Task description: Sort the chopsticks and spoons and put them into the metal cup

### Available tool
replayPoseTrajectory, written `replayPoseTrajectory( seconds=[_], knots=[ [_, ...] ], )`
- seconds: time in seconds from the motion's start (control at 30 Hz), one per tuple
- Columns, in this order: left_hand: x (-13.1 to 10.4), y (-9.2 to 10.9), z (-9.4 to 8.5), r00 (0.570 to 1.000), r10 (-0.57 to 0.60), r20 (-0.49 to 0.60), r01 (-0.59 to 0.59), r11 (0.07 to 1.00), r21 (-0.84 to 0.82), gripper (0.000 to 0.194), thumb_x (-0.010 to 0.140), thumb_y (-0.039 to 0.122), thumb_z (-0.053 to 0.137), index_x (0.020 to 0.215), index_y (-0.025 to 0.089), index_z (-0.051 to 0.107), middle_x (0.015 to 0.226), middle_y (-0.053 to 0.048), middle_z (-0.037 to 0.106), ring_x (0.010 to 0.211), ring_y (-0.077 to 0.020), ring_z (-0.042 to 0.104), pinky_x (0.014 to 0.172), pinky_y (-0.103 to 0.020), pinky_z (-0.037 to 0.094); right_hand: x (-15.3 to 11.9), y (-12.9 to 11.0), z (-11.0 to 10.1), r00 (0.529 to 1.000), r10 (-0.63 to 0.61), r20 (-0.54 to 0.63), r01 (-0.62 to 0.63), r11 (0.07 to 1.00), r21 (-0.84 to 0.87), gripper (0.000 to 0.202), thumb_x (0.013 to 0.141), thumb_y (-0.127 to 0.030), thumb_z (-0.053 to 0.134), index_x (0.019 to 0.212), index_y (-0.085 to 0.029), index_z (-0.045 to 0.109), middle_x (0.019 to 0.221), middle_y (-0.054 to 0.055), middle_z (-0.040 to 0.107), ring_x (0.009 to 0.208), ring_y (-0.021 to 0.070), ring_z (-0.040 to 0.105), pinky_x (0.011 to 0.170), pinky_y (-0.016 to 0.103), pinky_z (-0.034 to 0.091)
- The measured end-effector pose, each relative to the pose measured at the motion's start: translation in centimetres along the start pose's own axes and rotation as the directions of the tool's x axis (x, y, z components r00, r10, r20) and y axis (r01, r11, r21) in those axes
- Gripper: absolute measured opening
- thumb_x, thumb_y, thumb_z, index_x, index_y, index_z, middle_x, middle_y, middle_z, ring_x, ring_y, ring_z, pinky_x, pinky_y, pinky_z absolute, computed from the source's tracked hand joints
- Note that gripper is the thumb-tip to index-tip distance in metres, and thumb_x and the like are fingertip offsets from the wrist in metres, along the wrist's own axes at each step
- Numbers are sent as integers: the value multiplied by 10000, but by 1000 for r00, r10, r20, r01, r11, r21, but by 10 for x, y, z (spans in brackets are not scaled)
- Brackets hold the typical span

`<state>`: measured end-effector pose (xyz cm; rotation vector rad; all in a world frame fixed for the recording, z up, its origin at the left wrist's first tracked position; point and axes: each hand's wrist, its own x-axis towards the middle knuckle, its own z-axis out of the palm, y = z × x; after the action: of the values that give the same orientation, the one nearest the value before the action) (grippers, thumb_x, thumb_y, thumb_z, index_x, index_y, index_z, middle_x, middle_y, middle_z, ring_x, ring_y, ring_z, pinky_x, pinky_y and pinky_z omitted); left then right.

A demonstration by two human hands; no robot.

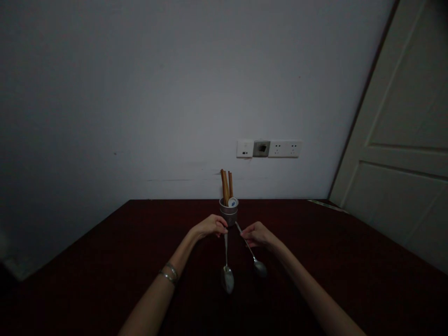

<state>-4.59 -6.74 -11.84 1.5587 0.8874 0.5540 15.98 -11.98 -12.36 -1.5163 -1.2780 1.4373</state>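
My left hand pinches the handle end of a metal spoon, whose bowl points toward me. In my right hand is the handle of a second metal spoon, slanting down to the right with its bowl toward me. Just beyond both hands stands a round metal holder. Several wooden chopsticks rise out of it, along with a white piece with a blue mark, perhaps a ceramic spoon.
The dark red table meets a pale wall behind the holder. Sockets are set in the wall above it. A panelled door stands at the right, and a thin strip lies near the table's back right corner.
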Motion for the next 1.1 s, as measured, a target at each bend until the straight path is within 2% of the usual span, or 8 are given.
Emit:
replayPoseTrajectory(
  seconds=[0.17, 0.47, 0.63, 0.8, 0.97, 1.1],
  knots=[
    [7, -11, 2, 1000, 4, 23, -4, 1000, 5, 359, 477, 251, 739, 755, 99, 571, 522, 30, 549, 441, -62, 454, 436, -193, 326, 2, 8, 7, 1000, 10, 12, -10, 1000, -20, 124, 643, -120, 655, 534, -106, 599, 462, -1, 564, 421, 83, 531, 461, 211, 499],
    [12, -17, 3, 998, 11, 55, -12, 1000, 13, 424, 488, 264, 739, 840, 74, 597, 586, -6, 585, 427, -50, 427, 425, -196, 277, 5, 8, 12, 999, 34, 21, -31, 995, -96, 164, 614, -97, 687, 492, -122, 579, 390, -20, 540, 405, 92, 536, 432, 205, 498],
    [14, -18, 1, 996, -5, 94, -7, 991, 131, 353, 518, 278, 725, 793, 81, 623, 500, 34, 530, 414, -51, 409, 432, -200, 306, 3, 5, 14, 999, 35, 12, -33, 984, -176, 186, 602, -111, 705, 490, -121, 557, 375, -26, 535, 368, 86, 525, 405, 194, 491],
    [13, -11, 4, 994, -53, 92, 25, 956, 292, 274, 564, 265, 687, 767, 93, 621, 505, 33, 544, 433, -64, 446, 443, -196, 328, 0, -2, 18, 997, 67, -27, -72, 942, -328, 200, 639, -96, 670, 496, -122, 532, 365, -34, 531, 353, 87, 533, 392, 181, 487],
    [10, -6, 6, 994, -57, 88, 20, 928, 373, 157, 596, 216, 642, 689, 96, 606, 513, 26, 541, 461, -72, 461, 459, -194, 332, 1, -1, 20, 997, 60, -57, -79, 908, -412, 203, 627, -100, 684, 496, -127, 531, 379, -33, 544, 362, 92, 549, 406, 182, 498],
    [8, -6, 4, 993, -61, 100, 14, 908, 419, 146, 613, 223, 625, 689, 99, 617, 532, 19, 551, 486, -79, 466, 467, -194, 324, 2, 0, 19, 998, 43, -53, -62, 888, -456, 201, 616, -113, 697, 492, -125, 538, 393, -26, 553, 370, 98, 556, 405, 182, 495]
  ],
)
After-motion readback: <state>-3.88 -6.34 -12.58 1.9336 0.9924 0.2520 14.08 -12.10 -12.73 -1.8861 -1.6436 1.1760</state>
